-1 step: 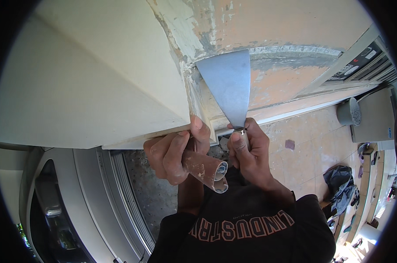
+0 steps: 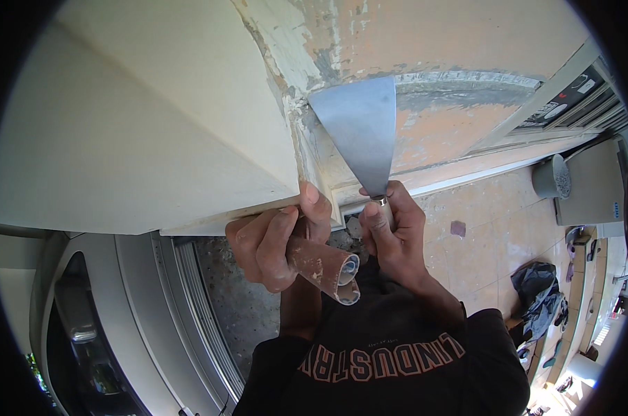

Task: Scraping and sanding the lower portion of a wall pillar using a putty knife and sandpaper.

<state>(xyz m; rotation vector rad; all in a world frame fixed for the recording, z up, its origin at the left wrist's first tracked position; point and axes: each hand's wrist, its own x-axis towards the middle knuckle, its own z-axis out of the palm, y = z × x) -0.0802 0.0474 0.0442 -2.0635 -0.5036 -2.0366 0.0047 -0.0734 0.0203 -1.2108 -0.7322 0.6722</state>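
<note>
My right hand (image 2: 391, 239) grips the handle of a wide metal scraper (image 2: 361, 132). Its blade lies flat against the wall (image 2: 452, 41), and its top edge meets a ridge where cream paint has peeled to bare orange and grey. My left hand (image 2: 272, 243) holds a roll of reddish-brown sandpaper (image 2: 324, 267), with the thumb resting on the lower edge of the cream wall corner (image 2: 154, 139). The two hands are close together, just below the corner.
A silver car (image 2: 99, 312) is parked at the lower left beside rough concrete ground (image 2: 237, 298). To the right there is a tiled floor (image 2: 487, 236) with a grey bucket (image 2: 553, 177), a black bag (image 2: 539, 291) and a window frame (image 2: 570, 97).
The scraper and both hands have crept very slightly up and to the left along the wall. Both hands keep their grip.
</note>
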